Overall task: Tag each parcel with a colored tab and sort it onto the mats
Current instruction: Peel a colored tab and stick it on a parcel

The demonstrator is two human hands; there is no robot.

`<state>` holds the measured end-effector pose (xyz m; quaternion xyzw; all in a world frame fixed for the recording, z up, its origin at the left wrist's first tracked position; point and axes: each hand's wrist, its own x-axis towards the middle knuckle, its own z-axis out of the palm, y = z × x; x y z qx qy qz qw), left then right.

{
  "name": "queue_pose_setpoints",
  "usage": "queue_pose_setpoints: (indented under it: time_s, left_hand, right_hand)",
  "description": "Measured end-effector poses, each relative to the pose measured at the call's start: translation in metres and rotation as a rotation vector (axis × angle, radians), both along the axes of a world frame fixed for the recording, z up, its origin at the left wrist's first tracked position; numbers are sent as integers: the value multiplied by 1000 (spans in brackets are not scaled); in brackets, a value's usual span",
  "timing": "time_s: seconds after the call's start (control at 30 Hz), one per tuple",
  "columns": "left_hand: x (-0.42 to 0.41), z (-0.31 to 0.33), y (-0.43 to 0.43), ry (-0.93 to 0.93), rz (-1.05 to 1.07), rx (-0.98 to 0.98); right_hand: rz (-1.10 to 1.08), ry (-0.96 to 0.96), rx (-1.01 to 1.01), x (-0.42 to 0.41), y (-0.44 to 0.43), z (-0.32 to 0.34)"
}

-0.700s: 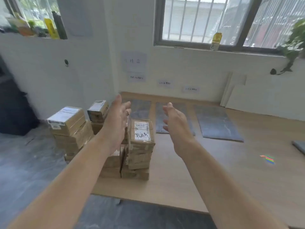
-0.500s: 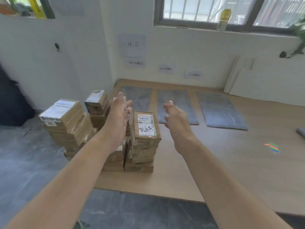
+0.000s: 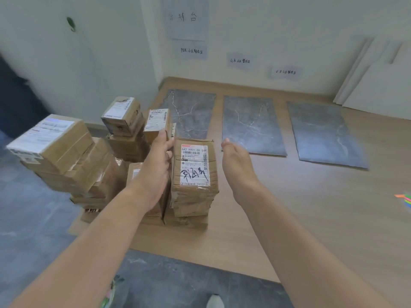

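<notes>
Parcel (image 3: 195,165) | lying flat | long axis toward mats (image 3: 253,125)

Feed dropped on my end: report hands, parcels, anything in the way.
Left hand open, fingers touching a small parcel. Right hand open beside the labelled parcel. Tabs far right on table. Nothing blocks the mats.
</notes>
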<state>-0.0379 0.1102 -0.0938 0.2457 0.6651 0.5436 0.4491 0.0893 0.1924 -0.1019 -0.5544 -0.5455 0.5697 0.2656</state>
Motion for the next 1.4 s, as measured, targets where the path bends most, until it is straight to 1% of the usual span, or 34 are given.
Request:
queue_pose_setpoints:
  time_s: [0.13,0.3,0.43,0.63,0.83,1.07,1.23,1.33,1.4]
  left_hand:
    - [-11,-20,5,-89,51,-21]
    - [-21,-27,8,-125,15,-65]
    - [-26,-23,11,-100,-13,-62]
    - [-41,-6,17,-77,-51,16]
    - [-33,12,35,-80,-123,68]
    - [24,26,70,-54,-197,77]
    - [88,15,104,-72,-225,81]
    - [134,1,127,-77,-208,71]
    - [171,-9,141,-87,-150,62]
  right_hand:
    - [54,-33,-85,-11,11,-23]
    - [101,-78,-148,-21,11,-32]
    - [72,-75,-117,-29,11,-31]
    - [22,-49,-23,-37,17,-20]
    - [-90,-20,56,-21,24,-6]
    - [-223,27,104,40,45,3]
    - [-278,22,117,107,76,-3]
    - [-270,22,109,153,100,-16]
    - [-251,16,110,186,117,-25]
